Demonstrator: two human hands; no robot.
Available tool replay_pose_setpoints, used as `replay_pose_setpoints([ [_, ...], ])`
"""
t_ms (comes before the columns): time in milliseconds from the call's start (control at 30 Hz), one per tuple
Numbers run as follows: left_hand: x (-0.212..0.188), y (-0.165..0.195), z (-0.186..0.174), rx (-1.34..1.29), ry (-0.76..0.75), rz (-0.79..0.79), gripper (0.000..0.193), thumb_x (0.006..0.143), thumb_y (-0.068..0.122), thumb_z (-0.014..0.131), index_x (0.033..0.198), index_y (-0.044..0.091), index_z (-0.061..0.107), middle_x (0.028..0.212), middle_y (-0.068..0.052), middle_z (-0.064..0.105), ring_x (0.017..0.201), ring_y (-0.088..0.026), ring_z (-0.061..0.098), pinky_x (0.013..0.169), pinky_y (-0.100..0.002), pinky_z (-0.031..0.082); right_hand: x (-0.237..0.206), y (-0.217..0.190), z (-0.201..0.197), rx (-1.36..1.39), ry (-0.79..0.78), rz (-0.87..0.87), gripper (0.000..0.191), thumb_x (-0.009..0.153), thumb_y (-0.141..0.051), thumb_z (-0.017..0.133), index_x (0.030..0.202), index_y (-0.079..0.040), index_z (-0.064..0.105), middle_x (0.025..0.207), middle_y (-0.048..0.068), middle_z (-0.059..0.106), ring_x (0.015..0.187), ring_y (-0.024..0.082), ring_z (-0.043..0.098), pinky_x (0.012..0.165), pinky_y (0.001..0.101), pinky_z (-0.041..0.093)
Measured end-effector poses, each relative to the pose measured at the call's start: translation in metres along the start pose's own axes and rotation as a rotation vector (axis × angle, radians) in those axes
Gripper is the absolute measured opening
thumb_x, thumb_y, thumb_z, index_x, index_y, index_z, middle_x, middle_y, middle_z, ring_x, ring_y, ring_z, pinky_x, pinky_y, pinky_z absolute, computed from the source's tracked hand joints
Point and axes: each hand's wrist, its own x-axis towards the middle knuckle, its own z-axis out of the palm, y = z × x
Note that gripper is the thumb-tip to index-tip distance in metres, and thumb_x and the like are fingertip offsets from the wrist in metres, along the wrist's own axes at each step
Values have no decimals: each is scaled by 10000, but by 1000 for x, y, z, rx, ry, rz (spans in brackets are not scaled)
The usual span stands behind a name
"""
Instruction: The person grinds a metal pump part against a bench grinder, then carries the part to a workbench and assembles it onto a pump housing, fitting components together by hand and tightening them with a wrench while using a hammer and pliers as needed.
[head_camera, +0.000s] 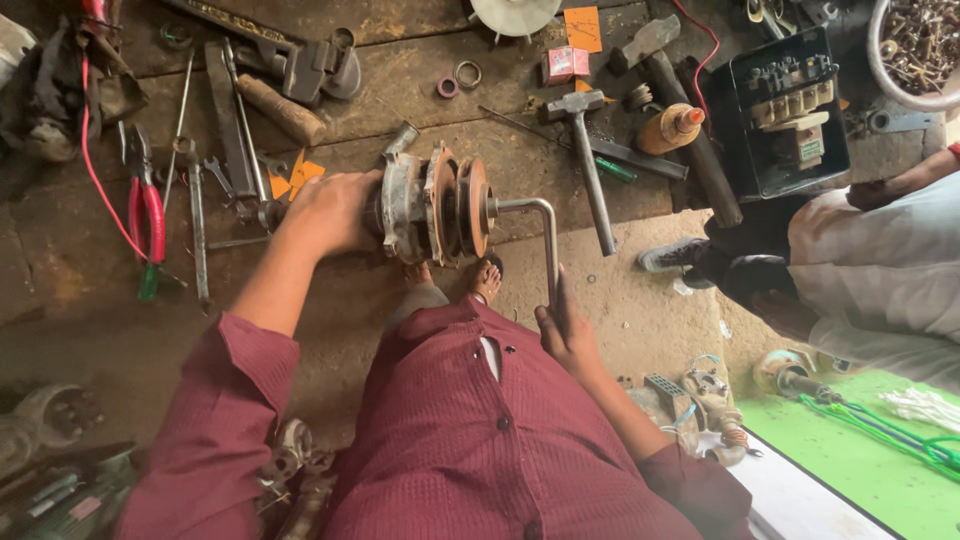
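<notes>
I have the motor assembly (432, 207) lying on its side at the near edge of the bench (90, 270), its rusty pulley discs facing right, right above my bare toes (487, 278). My left hand (330, 212) is clamped around the housing end, fingers wrapped over it. My right hand (566, 330) is closed around the lower leg of the L-shaped socket wrench (540, 235), whose short arm sits on the shaft nut at the pulley centre.

I judge the main risk to be the wrench slipping off the nut. My right hand would then swing toward my body or knock the hammer (585, 160) lying just beside the wrench. If my left grip gives, the whole round body could turn with the wrench and roll off the edge onto my feet.

Room is tight. Behind the assembly lie spanners (195, 215), red-handled pliers (148, 215) and a wooden-handled tool (283, 110), so there is nowhere to push it back. To the right the hammer, an orange-capped bottle (670, 128) and a black switch box (785, 110) crowd the wrench's sweep, and another person (880, 265) sits close by. The only open room is the floor below the handle, in front of my lap.
</notes>
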Motion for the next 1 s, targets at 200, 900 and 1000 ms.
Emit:
replay_pose_setpoints([
  [200,-36,25,79,149,735,-45,518,850,155,716,1348,51,619,1386,-156,581,1315,-370,509,1137,-602,324,17,-5,-2,-73,-25,10,740,1026,-220,547,1652,-138,161,720,141,638,598,195,621,592,374,519],
  [900,-1,-19,52,294,184,37,669,776,440,700,1381,165,629,1449,-41,575,1347,-250,520,1162,-474,403,7,-5,1,-46,-21,124,728,1042,-250,545,1655,-235,153,1026,287,692,957,430,700,876,449,527],
  [1000,-4,-6,51,24,294,13,824,736,496,732,1453,110,604,1355,-96,583,1267,-319,542,1078,-526,414,5,-6,5,-28,63,-165,728,1057,-227,547,1655,-203,133,1190,319,660,1059,448,687,880,458,525],
])
